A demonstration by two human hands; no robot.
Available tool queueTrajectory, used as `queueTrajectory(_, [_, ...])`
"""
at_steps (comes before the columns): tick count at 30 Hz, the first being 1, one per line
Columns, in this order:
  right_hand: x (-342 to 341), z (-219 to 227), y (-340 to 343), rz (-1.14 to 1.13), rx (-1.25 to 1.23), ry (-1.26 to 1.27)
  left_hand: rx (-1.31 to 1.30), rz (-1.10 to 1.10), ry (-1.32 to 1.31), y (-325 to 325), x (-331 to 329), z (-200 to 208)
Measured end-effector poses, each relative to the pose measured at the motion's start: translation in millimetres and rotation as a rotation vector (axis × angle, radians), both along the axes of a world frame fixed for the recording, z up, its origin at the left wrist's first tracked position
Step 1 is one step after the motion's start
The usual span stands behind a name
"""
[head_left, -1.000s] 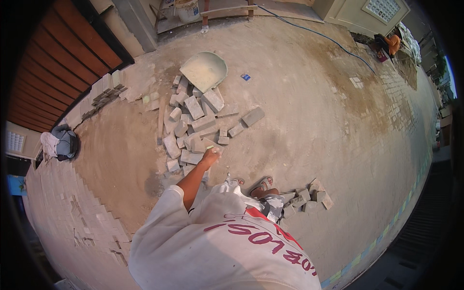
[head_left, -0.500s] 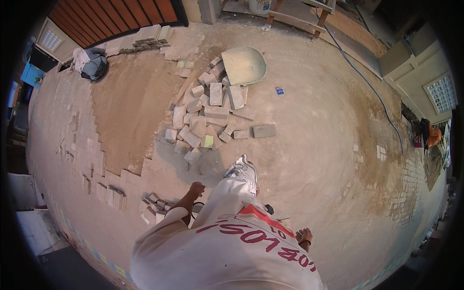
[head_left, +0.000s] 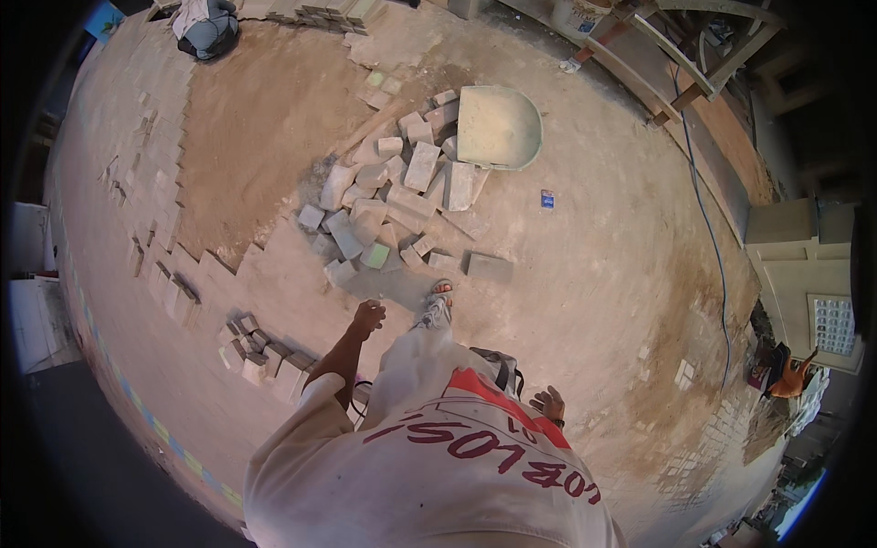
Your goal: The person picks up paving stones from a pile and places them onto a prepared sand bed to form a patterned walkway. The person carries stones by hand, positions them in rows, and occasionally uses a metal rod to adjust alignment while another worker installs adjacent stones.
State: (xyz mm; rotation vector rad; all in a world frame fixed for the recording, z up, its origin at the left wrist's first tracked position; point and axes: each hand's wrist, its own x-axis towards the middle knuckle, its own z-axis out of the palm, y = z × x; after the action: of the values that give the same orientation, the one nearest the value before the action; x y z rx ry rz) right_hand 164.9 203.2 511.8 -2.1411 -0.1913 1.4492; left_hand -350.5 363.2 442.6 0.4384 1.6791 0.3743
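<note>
My left hand [head_left: 369, 317] hangs in the air to the left of my leg, its fingers loosely bent and holding nothing that shows. Ahead of it lies a loose heap of grey paving blocks [head_left: 422, 167], one with a pale green face. My right hand [head_left: 549, 403] is low by my right side, fingers apart, with nothing in it and a dark band at the wrist. Neither hand touches a block. A pale, dusty scoop-shaped pan [head_left: 499, 128] rests at the heap's far right end.
Left of the heap is a bare sand bed [head_left: 245, 155] beside laid pavers [head_left: 137, 173]. A smaller group of blocks [head_left: 260, 352] lies left of my left arm. A person [head_left: 206, 29] crouches at the far left. A blue hose [head_left: 708, 210] and a wooden frame [head_left: 703, 55] are at right.
My view has shifted forward, and the heap sits nearer to me. My right hand has swung forward and up. My front foot has changed position, and my left hand still hangs without anything visible in it.
</note>
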Motion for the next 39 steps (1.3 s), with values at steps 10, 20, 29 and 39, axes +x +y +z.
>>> queueTrajectory(10, [91, 26, 158, 0.211, -0.139, -0.089, 0.258, 0.393, -0.058, 119, 25, 8])
queueTrajectory(20, [199, -32, 405, 0.549, -0.28, -0.077, -0.175, 0.744, 0.16, 34, 117, -16])
queueTrajectory(29, [123, -180, 576, 1.338, -0.044, -0.137, -0.096, 0.74, 0.045, 74, 249, 16])
queueTrajectory(39, [-48, -357, 493, 2.179, -0.219, -0.403, -0.109, 0.89, -0.257, 145, 323, -141])
